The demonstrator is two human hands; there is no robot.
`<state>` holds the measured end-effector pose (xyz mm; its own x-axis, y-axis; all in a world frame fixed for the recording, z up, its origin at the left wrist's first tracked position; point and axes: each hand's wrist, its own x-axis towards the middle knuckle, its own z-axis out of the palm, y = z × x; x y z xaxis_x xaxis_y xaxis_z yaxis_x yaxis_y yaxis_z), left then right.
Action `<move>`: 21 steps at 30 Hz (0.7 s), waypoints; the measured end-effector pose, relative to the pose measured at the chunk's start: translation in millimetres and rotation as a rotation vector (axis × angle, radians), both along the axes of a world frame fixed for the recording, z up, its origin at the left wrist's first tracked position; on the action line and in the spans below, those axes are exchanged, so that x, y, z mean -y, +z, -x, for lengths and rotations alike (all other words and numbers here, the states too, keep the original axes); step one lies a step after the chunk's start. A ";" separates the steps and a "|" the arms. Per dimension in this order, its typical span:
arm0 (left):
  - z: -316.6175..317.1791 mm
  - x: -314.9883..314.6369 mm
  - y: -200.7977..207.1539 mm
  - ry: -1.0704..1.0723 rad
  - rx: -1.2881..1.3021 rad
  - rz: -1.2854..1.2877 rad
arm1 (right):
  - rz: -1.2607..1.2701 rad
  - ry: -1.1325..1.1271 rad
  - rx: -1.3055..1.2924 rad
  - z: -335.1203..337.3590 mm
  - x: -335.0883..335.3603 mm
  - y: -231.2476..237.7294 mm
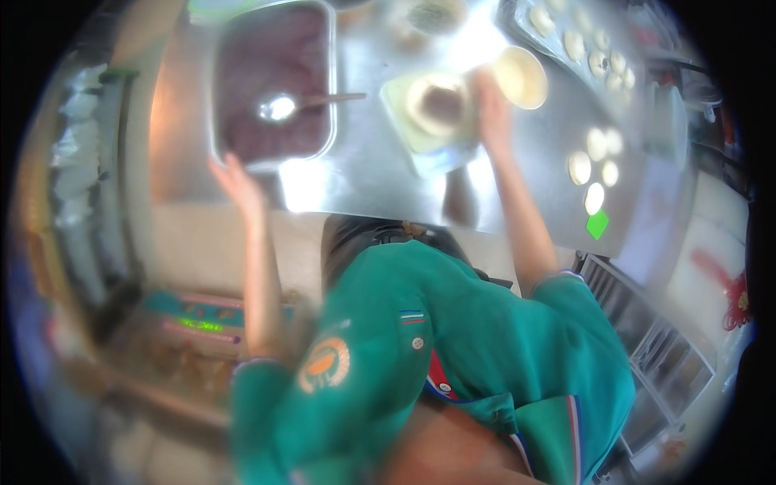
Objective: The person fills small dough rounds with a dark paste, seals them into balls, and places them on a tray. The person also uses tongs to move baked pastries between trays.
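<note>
My left hand (pixel 238 186) is at the near left corner of a metal tray (pixel 333 121) filled with a dark red-brown paste (pixel 275 61). Its fingers look stretched and apart at the rim. A spoon (pixel 323 100) with a shiny bowl and a brown handle lies across the paste. To the tray's right, a pale round dough piece (pixel 416 95) with a dark filling (pixel 443 105) rests on a small whitish-green scale (pixel 400 133). Between the scale and a cream-coloured bowl (pixel 525 77) is my right hand (pixel 491 109), blurred; whether it touches either is unclear.
Several pale dough rounds (pixel 579 167) lie on the metal table (pixel 364 178) at right, beside a green diamond-shaped piece (pixel 597 225). A tray (pixel 550 36) of dough pieces stands far right. A metal rack (pixel 655 356) is below the table at right.
</note>
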<state>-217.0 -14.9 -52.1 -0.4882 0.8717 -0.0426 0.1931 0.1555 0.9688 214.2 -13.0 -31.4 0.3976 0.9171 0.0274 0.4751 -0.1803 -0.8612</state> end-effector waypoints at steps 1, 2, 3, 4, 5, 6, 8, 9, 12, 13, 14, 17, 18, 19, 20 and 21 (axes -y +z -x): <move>-2.5 -1.3 -7.3 0.007 0.014 -0.060 | 0.061 -0.041 -0.019 3.0 13.7 -5.4; -2.2 -2.4 -12.2 0.015 0.026 -0.120 | 0.122 -0.082 -0.040 9.3 24.7 -7.7; -11.6 -3.1 -6.1 0.032 0.009 -0.093 | 0.136 -0.083 0.008 10.4 33.6 -14.2; -21.8 -2.8 0.3 0.049 -0.008 -0.066 | 0.149 -0.084 0.057 11.9 41.2 -21.3; -28.7 -0.4 5.7 0.074 -0.029 -0.037 | 0.165 -0.077 0.102 16.8 47.5 -24.2; -30.1 0.3 6.8 0.073 -0.041 -0.033 | 0.201 -0.094 -0.015 32.3 49.5 -3.5; -35.4 2.1 1.5 0.072 -0.058 -0.028 | 0.059 -0.173 0.042 49.6 56.6 1.6; -42.7 1.4 -3.7 0.149 -0.238 -0.066 | -0.082 -0.089 0.211 57.5 53.0 10.9; -53.7 0.8 -7.5 0.100 -0.155 -0.078 | -0.330 0.179 0.419 81.6 24.8 50.9; -58.1 -1.6 -7.2 0.070 -0.140 -0.095 | -0.293 0.266 0.297 97.1 10.3 62.8; -62.3 -5.4 -7.3 0.079 -0.151 -0.112 | -0.219 0.234 0.079 114.6 -5.5 68.6; -58.4 -8.4 -5.4 0.034 -0.115 -0.116 | -0.121 0.218 -0.384 145.9 -63.9 54.2; -56.6 -8.6 -3.8 0.018 -0.128 -0.109 | -0.078 0.225 -0.524 156.9 -77.8 63.8; -55.1 -9.3 -2.4 0.002 -0.140 -0.101 | -0.106 0.277 -0.489 166.5 -85.9 71.2; -55.1 -8.6 -0.3 -0.008 -0.180 -0.135 | -0.127 0.326 -0.454 175.8 -89.5 75.9; -55.8 -9.6 1.5 -0.019 -0.221 -0.169 | -0.149 0.374 -0.418 185.2 -92.0 79.4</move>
